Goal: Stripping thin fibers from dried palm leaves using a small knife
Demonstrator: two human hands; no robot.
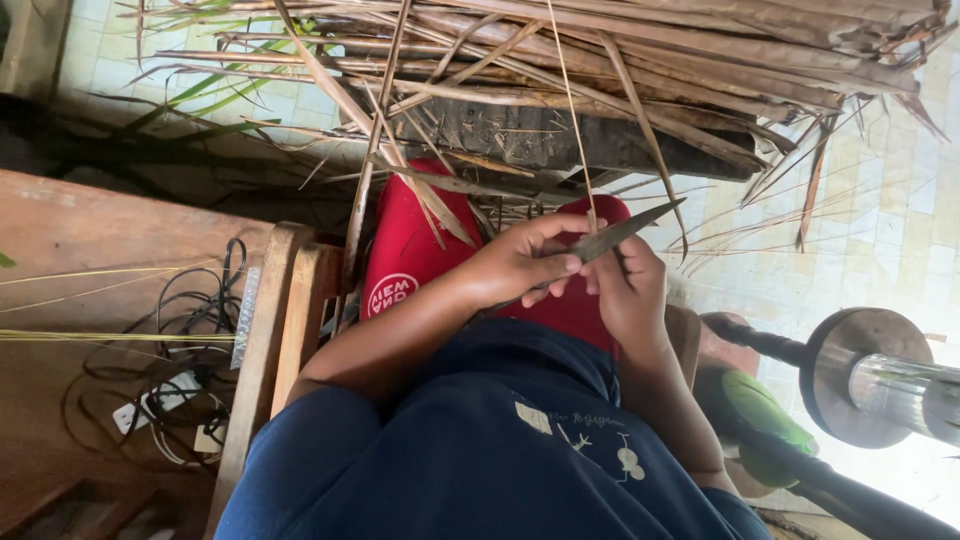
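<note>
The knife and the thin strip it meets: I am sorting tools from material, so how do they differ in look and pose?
The knife is broad, grey and pointed, lying slantwise; the thin strip is pale, thread-narrow and runs nearly upright. The knife is short and ends just past the hands; the thin strip reaches up to the dry leaf pile. Both meet at the left hand and right hand.

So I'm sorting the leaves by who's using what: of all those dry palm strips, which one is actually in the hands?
The thin pale strip that rises straight up from between the left hand and right hand, beside the knife; the other strips lie loose in the heap above.
</note>
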